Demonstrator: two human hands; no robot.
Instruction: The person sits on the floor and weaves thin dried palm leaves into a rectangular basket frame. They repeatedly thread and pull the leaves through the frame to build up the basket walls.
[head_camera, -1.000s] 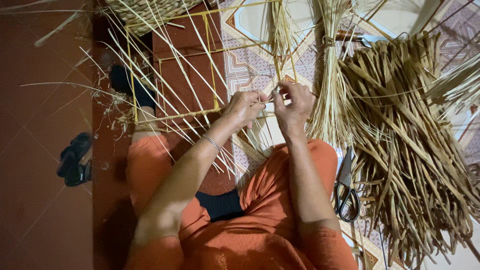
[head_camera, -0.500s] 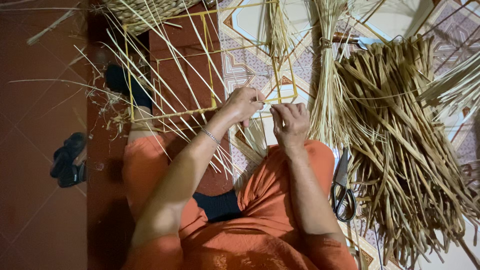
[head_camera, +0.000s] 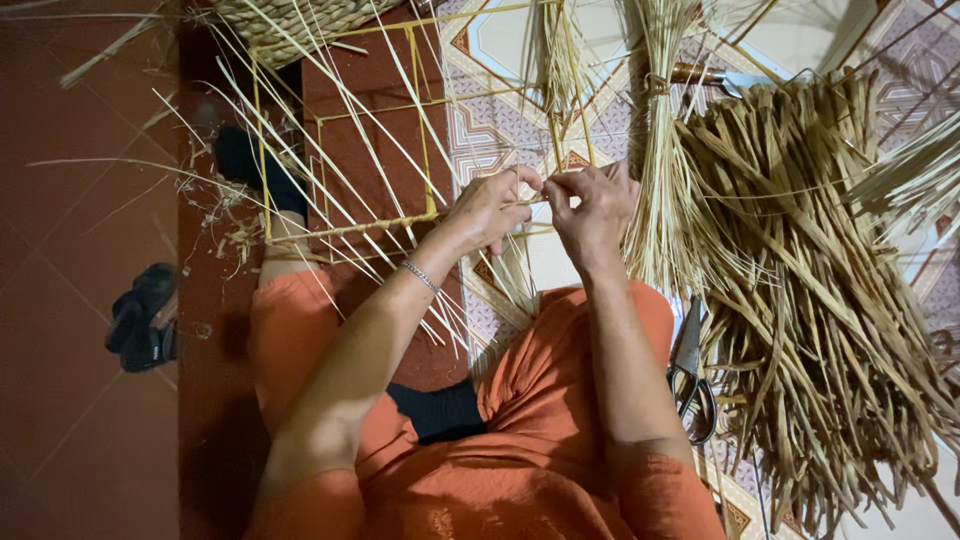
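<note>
I sit on the floor in orange clothes. My left hand (head_camera: 492, 207) and my right hand (head_camera: 592, 208) meet above my lap, both pinching thin pale straw strands (head_camera: 548, 198) that run up toward a bunch of straw (head_camera: 560, 60). A yellow wire frame (head_camera: 345, 225) wrapped partly in straw lies over a red board, left of my left hand, with long loose strands crossing it. A silver bracelet (head_camera: 421, 277) sits on my left wrist.
A big heap of flat dried reed strips (head_camera: 820, 270) lies to the right. A tied bundle of straw (head_camera: 662, 150) stands beside it. Scissors (head_camera: 690, 375) lie by my right thigh. A woven basket (head_camera: 290, 18) is at the top left, dark sandals (head_camera: 140, 315) on the left.
Both hands have drawn closer together and a little upward, the fingertips now nearly touching on the strands. The view has shifted slightly.
</note>
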